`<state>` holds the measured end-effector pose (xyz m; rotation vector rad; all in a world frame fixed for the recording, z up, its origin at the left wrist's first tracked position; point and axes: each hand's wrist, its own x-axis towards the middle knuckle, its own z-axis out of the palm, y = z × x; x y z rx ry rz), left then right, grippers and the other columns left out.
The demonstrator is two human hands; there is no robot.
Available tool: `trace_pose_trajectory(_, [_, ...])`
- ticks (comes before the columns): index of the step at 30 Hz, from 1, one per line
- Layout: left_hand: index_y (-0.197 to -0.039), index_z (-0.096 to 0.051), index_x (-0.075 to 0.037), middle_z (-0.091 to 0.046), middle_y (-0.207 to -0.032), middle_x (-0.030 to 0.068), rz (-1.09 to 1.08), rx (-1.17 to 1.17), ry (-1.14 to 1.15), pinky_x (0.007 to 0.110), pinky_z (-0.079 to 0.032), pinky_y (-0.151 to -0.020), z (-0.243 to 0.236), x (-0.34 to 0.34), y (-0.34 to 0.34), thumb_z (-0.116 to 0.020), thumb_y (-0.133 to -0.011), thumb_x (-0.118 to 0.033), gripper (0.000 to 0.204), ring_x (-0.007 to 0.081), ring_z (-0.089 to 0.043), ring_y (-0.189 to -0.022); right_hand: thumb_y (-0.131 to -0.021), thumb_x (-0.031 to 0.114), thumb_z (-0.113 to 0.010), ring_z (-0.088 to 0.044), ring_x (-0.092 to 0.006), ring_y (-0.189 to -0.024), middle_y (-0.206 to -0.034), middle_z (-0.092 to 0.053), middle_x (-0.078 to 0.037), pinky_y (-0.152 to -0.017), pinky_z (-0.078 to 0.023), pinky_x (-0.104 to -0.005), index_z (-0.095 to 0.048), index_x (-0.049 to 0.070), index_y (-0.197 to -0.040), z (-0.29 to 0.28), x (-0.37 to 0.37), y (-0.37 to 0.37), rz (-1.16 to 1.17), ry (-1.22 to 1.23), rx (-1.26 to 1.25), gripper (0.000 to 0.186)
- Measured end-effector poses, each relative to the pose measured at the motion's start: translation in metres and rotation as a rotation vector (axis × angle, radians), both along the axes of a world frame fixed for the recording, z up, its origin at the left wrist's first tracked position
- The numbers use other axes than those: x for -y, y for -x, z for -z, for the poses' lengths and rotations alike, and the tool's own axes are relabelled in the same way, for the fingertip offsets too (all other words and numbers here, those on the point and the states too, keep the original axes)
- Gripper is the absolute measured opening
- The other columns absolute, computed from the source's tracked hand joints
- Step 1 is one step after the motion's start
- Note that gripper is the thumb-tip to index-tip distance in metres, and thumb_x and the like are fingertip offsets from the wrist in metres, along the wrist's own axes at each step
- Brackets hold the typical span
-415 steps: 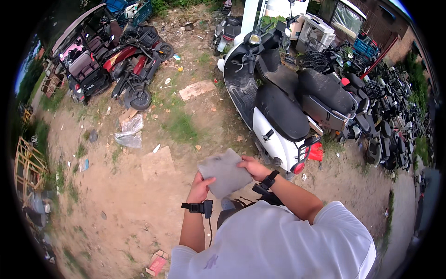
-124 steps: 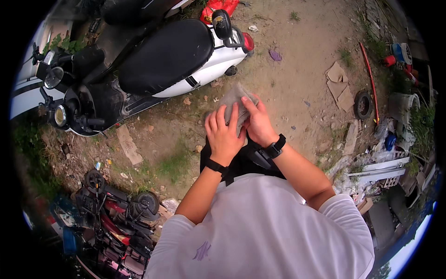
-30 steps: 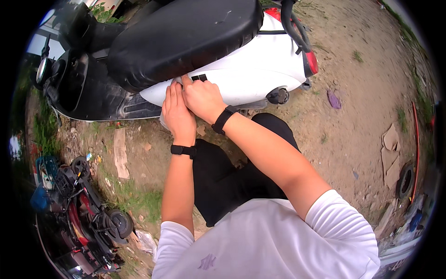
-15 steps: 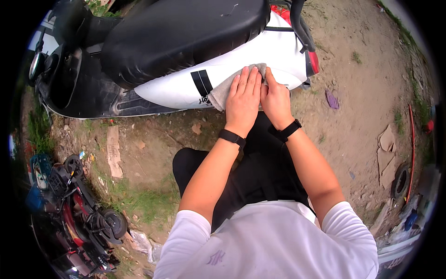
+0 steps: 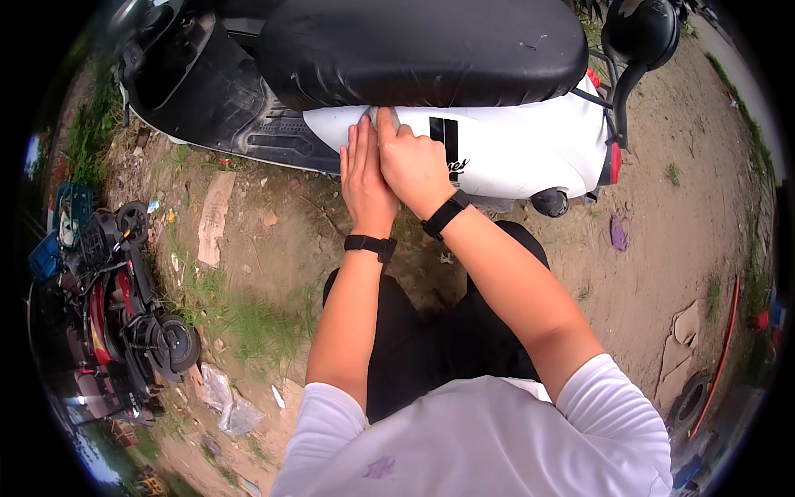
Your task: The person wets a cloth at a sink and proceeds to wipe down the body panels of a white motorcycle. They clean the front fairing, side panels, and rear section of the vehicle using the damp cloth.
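A white side panel [image 5: 517,145] of a scooter lies below its black seat [image 5: 431,54]. Both my hands press against the panel's front end. My left hand [image 5: 366,186] rests there with fingers stretched out and close together. Beside it, my right hand [image 5: 416,166] points its index finger up toward the seat's lower edge, its other fingers curled in. A sliver of grey cloth [image 5: 373,111] shows at the fingertips; the remainder is hidden beneath my hands. Just right of my right hand, black stripes [image 5: 444,137] cross the panel.
The scooter's black footboard [image 5: 277,137] extends to the left. A red and black scooter [image 5: 103,319] stands at the lower left. Cardboard [image 5: 215,217] and clear plastic [image 5: 230,402] lie on dirt ground. A tire [image 5: 689,399] and a red pole [image 5: 717,356] are at right.
Both hands have slid with the cloth from the panel's rear part to its front end. The view has shifted, so the scooter sits farther right.
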<state>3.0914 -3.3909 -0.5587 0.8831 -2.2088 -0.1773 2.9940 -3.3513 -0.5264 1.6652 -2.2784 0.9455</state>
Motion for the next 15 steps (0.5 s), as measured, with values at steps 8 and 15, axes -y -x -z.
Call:
trace_pose_trajectory(8, [-0.146,-0.060,-0.011,-0.053,-0.157,0.0065,0.237,-0.033,0.142,0.049,-0.044,-0.118,0.001,0.006,-0.007,-0.060,-0.089,0.003,0.059,0.0347,-0.048,-0.146,-0.092,0.020,-0.070,-0.070,-0.0289,-0.082,-0.095,-0.072,-0.005,-0.066,-0.056,-0.0386,-0.065,0.007,-0.136,-0.091,-0.064,0.056,-0.088,0.173,-0.213,0.045])
trace_pose_trajectory(15, [-0.135,-0.067,-0.005,-0.068,-0.137,0.0110,0.175,-0.177,0.185,0.049,-0.046,-0.113,0.006,0.031,0.009,-0.059,-0.088,0.004,0.049,0.0353,-0.057,-0.137,-0.099,0.020,-0.059,-0.054,-0.0370,-0.127,-0.132,-0.062,-0.014,-0.108,-0.042,-0.0459,-0.063,0.007,-0.139,-0.106,-0.063,0.179,-0.032,0.148,-0.530,0.042])
